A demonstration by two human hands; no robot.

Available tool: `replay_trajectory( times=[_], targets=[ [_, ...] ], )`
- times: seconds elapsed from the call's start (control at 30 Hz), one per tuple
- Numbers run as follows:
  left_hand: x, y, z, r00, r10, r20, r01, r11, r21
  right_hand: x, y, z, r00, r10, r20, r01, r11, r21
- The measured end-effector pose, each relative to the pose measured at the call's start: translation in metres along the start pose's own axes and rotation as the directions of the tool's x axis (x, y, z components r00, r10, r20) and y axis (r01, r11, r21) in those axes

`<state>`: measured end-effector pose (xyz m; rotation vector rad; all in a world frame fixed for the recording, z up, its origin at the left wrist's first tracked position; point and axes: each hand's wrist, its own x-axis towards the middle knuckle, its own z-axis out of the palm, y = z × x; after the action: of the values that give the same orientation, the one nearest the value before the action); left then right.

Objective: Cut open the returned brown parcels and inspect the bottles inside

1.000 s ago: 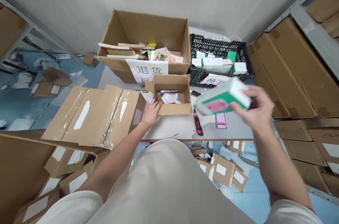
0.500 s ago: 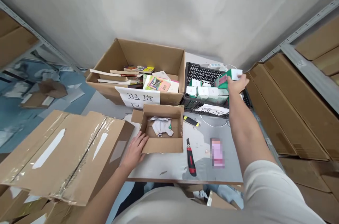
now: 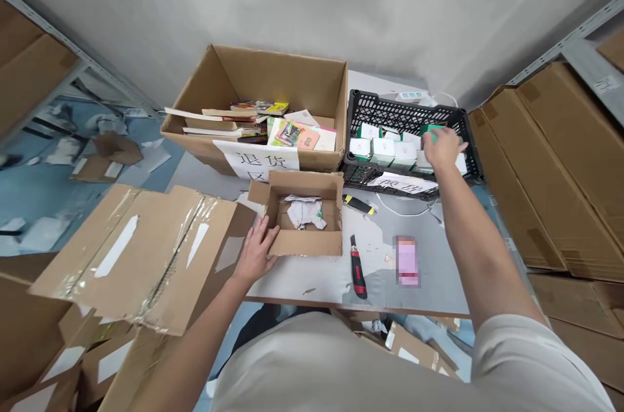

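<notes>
My left hand [image 3: 257, 251] grips the near left corner of a small open cardboard box [image 3: 306, 244], fingers over its edge. Crumpled white paper [image 3: 306, 212] lies inside that box. My right hand [image 3: 443, 149] reaches down into a black plastic crate [image 3: 363, 101], its fingers closed around a green-and-white box [image 3: 430, 130] that they partly cover. Several similar white-topped boxes [image 3: 383, 151] stand in a row in the crate, left of that hand.
A big carton [image 3: 277, 64] of books stands behind the small box. On the table lie a red-and-black utility knife [image 3: 358, 275], a yellow-and-black cutter [image 3: 359, 204] and a blurred pink item [image 3: 407, 261]. A taped carton [image 3: 146, 256] sits at left; stacked cartons [image 3: 546, 165] line the right.
My right hand has lowered the green-and-white box from above the crate down into it. My left hand stays at the small box's corner. The whole view has shifted slightly.
</notes>
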<state>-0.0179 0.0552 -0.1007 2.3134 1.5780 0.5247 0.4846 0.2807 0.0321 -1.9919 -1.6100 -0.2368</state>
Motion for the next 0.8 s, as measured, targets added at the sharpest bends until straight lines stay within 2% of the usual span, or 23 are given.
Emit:
replay_trajectory(
  times=[0.07, 0.1, 0.13, 0.17, 0.2, 0.23, 0.27, 0.33, 0.4, 0.47, 0.57, 0.7, 0.8],
  targets=[
    [-0.009, -0.001, 0.001, 0.995, -0.071, -0.072, 0.063, 0.992, -0.108, -0.041, -0.006, -0.013, 0.996, 0.014, -0.084, -0.001, 0.988, 0.151],
    [-0.013, -0.004, 0.003, 0.986, -0.135, -0.1, 0.115, 0.977, -0.179, -0.072, -0.011, -0.016, 0.998, -0.002, -0.063, 0.018, 0.966, 0.257],
    [-0.017, -0.007, 0.006, 0.972, -0.21, -0.105, 0.177, 0.95, -0.256, -0.107, -0.018, -0.014, 1.0, -0.003, 0.001, 0.003, 0.932, 0.363],
    [-0.02, -0.012, 0.011, 0.955, -0.284, -0.088, 0.24, 0.912, -0.334, -0.144, -0.028, -0.01, 0.993, 0.012, 0.117, -0.064, 0.887, 0.458],
    [-0.021, -0.016, 0.016, 0.936, -0.349, -0.055, 0.298, 0.863, -0.407, -0.181, -0.039, -0.001, 0.959, 0.043, 0.279, -0.19, 0.828, 0.528],
    [-0.019, -0.021, 0.021, 0.921, -0.39, -0.004, 0.342, 0.814, -0.47, -0.215, -0.051, 0.01, 0.885, 0.059, 0.462, -0.341, 0.757, 0.558],
    [-0.016, -0.025, 0.026, 0.913, -0.405, 0.047, 0.368, 0.767, -0.525, -0.245, -0.064, 0.022, 0.841, 0.048, 0.54, -0.399, 0.73, 0.555],
    [-0.006, -0.029, 0.031, 0.908, -0.399, 0.128, 0.388, 0.685, -0.617, -0.289, -0.091, 0.045, 0.791, 0.021, 0.612, -0.464, 0.672, 0.577],
    [0.001, -0.027, 0.03, 0.904, -0.398, 0.155, 0.389, 0.616, -0.685, -0.312, -0.112, 0.058, 0.783, -0.01, 0.622, -0.498, 0.59, 0.636],
    [-0.002, -0.022, 0.023, 0.904, -0.414, 0.106, 0.36, 0.603, -0.712, -0.325, -0.125, 0.056, 0.801, 0.025, 0.598, -0.515, 0.539, 0.667],
    [-0.028, -0.013, 0.009, 0.913, -0.407, 0.03, 0.308, 0.638, -0.706, -0.349, -0.134, 0.034, 0.818, 0.142, 0.557, -0.539, 0.525, 0.659],
    [-0.071, -0.011, 0.006, 0.904, -0.416, 0.098, 0.353, 0.599, -0.719, -0.401, -0.144, 0.004, 0.796, 0.223, 0.563, -0.595, 0.463, 0.657],
    [-0.09, -0.014, 0.015, 0.885, -0.44, 0.155, 0.399, 0.54, -0.741, -0.441, -0.155, -0.004, 0.764, 0.269, 0.587, -0.642, 0.409, 0.649]
  ],
)
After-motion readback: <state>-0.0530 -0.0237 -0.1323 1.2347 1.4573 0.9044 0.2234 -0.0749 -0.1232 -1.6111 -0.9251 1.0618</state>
